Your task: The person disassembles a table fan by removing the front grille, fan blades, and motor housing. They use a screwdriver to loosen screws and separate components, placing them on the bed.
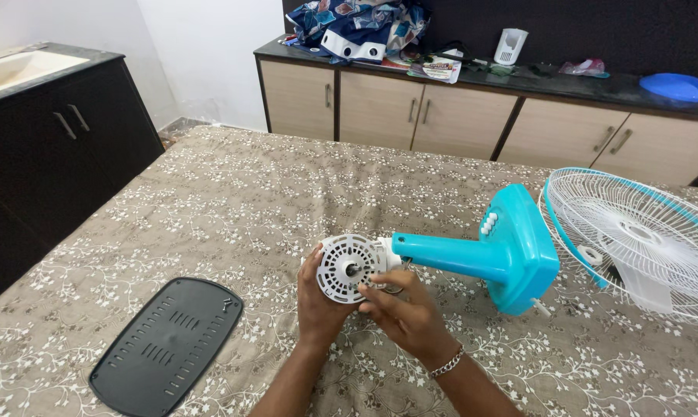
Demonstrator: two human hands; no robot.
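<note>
Here, one round white plastic motor housing [349, 267], pierced with slots and a central hole, is shown attached to the end of one turquoise plastic fan stand [472, 259], which lies on its side on a bed covered by a brown floral-patterned cloth [233, 193]. The housing is cupped from the left and below by the left hand [320, 300], whose fingers are curled around its rim. The right hand [404, 313] is set against the lower right edge of the housing, its fingertips pinched there; what they pinch cannot be made out. One metal chain bracelet [447, 363] is worn on the right wrist. A row of white buttons [488, 223] is seen on the stand's base. One white wire fan guard with a turquoise rim [634, 239] lies just beside the base, at the right. One black slotted oval plastic plate [166, 345] lies well apart, at the lower left. One blue plastic bowl [677, 86] rests on the far counter.
</note>
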